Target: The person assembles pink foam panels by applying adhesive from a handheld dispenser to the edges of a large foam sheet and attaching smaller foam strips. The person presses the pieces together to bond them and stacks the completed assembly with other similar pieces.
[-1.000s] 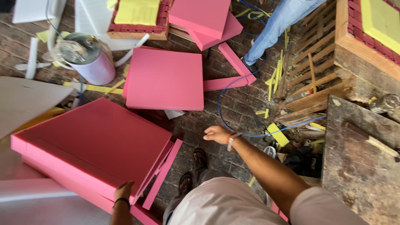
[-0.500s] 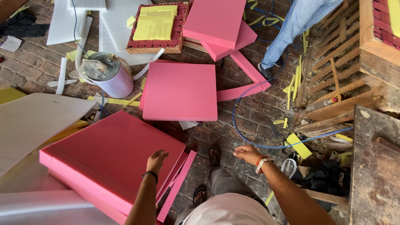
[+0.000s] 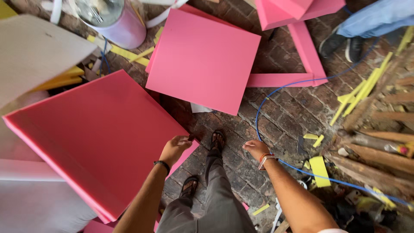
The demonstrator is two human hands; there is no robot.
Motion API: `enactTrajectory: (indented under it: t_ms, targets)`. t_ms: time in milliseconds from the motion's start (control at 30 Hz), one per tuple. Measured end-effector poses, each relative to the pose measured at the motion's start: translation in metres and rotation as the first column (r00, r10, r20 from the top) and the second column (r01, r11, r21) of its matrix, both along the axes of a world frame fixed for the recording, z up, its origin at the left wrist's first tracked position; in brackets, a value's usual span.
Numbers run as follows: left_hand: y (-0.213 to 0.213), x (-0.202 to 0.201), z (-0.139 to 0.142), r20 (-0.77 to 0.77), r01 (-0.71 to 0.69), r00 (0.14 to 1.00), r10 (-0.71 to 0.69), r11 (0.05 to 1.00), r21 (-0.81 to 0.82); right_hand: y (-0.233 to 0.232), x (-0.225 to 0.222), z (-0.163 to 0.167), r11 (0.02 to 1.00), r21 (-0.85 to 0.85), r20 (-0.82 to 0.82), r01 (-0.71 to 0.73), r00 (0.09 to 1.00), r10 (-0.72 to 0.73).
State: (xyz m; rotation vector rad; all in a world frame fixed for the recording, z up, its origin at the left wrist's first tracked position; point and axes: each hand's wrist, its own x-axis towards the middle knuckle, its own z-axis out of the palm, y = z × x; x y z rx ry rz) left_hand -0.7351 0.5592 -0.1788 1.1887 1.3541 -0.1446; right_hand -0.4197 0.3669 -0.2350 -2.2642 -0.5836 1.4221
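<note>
a worn brick floor [image 3: 297, 112] littered with offcuts fills the view, seen from above past the person's own legs and sandalled feet. on the near left lies a large square slab of pink foam [image 3: 92, 138], resting tilted on pale sheets beneath it. the left hand [image 3: 174, 149] sits at the slab's right corner, fingers curled over the edge and closed on it as far as the picture shows. the right hand [image 3: 255, 149] hangs free over the bricks, fingers loosely bent, grasping nothing; a watch with an orange band sits on that wrist.

further off, in the middle, a second pink foam square [image 3: 205, 58] lies flat on the floor, with a narrow pink foam strip frame [image 3: 302, 60] to its right. a round pale lilac drum with a shiny lid [image 3: 114, 19] stands far left. a thin blue cable [image 3: 267, 99] loops across the bricks just beside the right hand. yellow foam scraps [image 3: 319, 170] are scattered right, near rough wooden planks [image 3: 379, 155]. another person's shoes and blue trouser leg [image 3: 358, 30] show far right.

to handle the big slab well, a one-corner hold looks weak: foam this wide will likely sag or twist, so the free hand would best support an adjacent edge, with feet kept off the cable.
</note>
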Motion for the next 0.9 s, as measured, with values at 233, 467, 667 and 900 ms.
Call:
enactTrajectory:
  t_ms: [233, 467, 667, 900]
  targets:
    - [0.008, 0.077, -0.106, -0.034, -0.007, 0.999, 0.002, 0.991, -0.133, 0.089, 0.077, -0.174, 0.994, -0.110, 0.069, 0.002, 0.998, 0.005]
    - [-0.036, 0.066, -0.188, -0.043, 0.073, 0.996, -0.077, 0.993, -0.088, 0.114, 0.089, -0.318, 0.974, -0.186, 0.030, 0.131, 0.991, -0.128]
    - [-0.042, 0.019, -0.285, -0.169, 0.053, 0.973, -0.159, 0.862, -0.505, 0.141, 0.067, -0.394, 0.873, -0.130, -0.184, 0.471, 0.853, -0.488]
    - [-0.098, 0.027, -0.318, -0.139, 0.064, 0.979, -0.151, 0.868, -0.493, 0.121, 0.065, -0.391, 0.771, -0.180, -0.453, 0.611, 0.644, -0.616]
